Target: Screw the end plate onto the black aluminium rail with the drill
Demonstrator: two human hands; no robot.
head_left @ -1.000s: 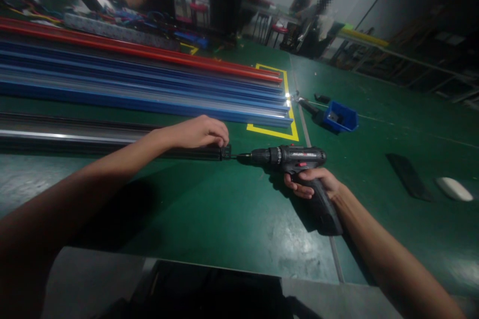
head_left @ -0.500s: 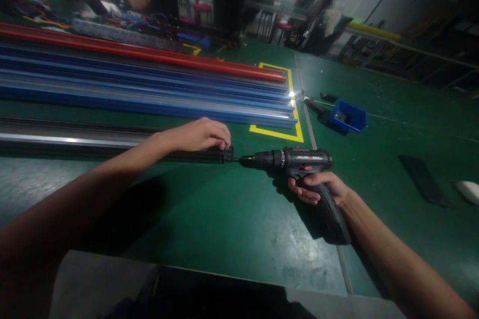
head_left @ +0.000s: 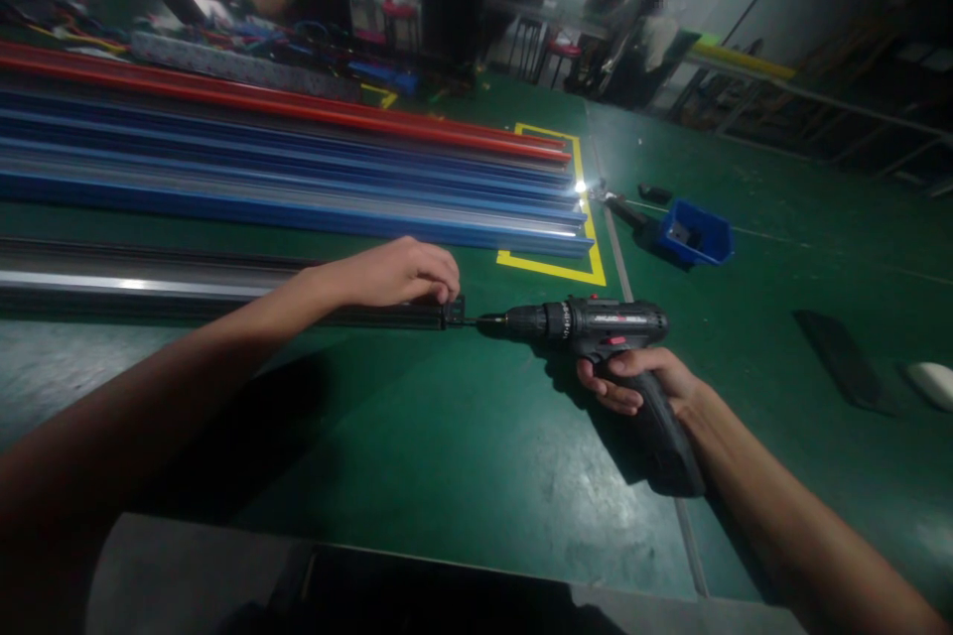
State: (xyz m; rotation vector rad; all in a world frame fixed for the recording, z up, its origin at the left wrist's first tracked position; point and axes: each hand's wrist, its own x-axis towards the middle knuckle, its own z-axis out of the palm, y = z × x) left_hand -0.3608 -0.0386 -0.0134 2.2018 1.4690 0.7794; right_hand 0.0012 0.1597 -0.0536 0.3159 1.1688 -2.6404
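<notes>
My right hand [head_left: 621,382] is wrapped round the grip of a black cordless drill [head_left: 611,322], which points left. The drill's thin bit reaches a small black end piece [head_left: 454,311] at the right end of a long black metal profile [head_left: 186,286]. My left hand [head_left: 417,273] rests over that end, its fingers bent and closed at the end piece. Whether the fingertips pinch the end piece or just press on it is hard to see. The profile lies lengthwise on the green table [head_left: 447,437].
Blue profiles [head_left: 298,189] and a red profile [head_left: 298,99] lie behind, ending at a yellow tape outline [head_left: 551,268]. A blue bin [head_left: 696,233] with small parts stands right of them. Farther right are a dark flat object [head_left: 841,357] and a white object [head_left: 930,382]. People are at the back.
The drill and my right hand have shifted very slightly right and down. My left hand stays at the profile's end.
</notes>
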